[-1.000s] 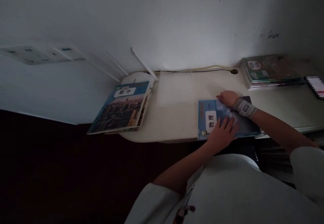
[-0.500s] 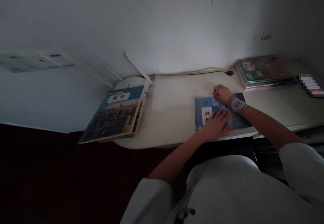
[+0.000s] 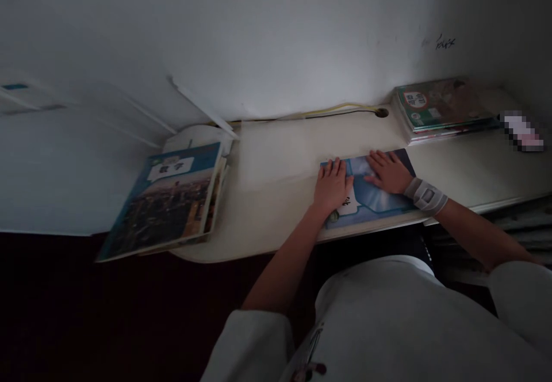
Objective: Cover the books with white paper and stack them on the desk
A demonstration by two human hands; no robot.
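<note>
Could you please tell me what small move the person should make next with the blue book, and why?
I would probably slide the blue book slightly back from the front edge of the desk. Its near side lies right at that edge, and the left hand and right hand already rest flat on its cover, so they could likely push it without shifting.
</note>
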